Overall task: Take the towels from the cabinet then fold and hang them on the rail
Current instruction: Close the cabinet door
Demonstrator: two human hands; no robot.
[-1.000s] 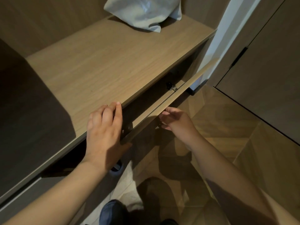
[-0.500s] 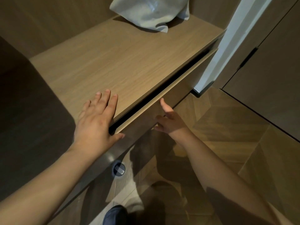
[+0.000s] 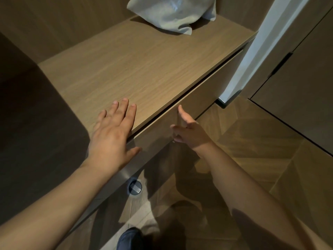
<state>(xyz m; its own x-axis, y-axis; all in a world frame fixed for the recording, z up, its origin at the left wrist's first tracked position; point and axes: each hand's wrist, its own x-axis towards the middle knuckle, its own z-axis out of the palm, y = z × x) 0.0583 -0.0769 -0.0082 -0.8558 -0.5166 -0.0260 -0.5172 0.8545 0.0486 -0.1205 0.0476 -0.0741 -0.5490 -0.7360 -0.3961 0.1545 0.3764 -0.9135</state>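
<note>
Left grip [image 3: 111, 136] lies wide and flat at the front edge of the cabinet top [image 3: 144, 69], seemingly bracing, while right grip [image 3: 187, 132], also wide and empty, presses the nearly shut drawer front [image 3: 203, 100].

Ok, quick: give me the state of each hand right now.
Left hand: open, fingers flat on the cabinet top, holding nothing.
Right hand: open, at the drawer front, holding nothing.

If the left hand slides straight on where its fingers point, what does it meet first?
Probably the crumpled pale grey towel at the back of the brown wooden cabinet top; only bare wood lies between it and the left hand. Depth is unclear.
</note>
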